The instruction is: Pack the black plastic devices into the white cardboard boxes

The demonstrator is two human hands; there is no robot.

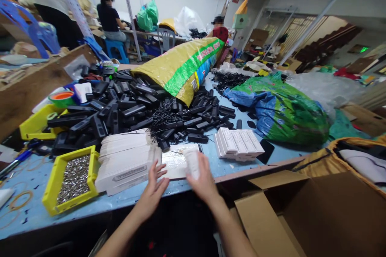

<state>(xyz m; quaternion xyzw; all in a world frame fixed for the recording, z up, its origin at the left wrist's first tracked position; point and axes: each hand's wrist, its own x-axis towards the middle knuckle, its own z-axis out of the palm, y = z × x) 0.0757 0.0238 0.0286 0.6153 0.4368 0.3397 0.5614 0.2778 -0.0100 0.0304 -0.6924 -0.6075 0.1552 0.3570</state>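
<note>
The bare left forearm (128, 223) angles inward to the bare left hand (155, 182), fingers loosely spread; the bare right forearm (230, 223) reaches forward, the bare right hand (204, 178) curled in a grip.

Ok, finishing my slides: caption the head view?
Right hand holding a blurred white item, left hand open beside flat cartons.

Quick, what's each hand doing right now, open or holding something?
Left hand: open, fingers apart, beside the white stack.
Right hand: closed on a blurry white item.
</note>
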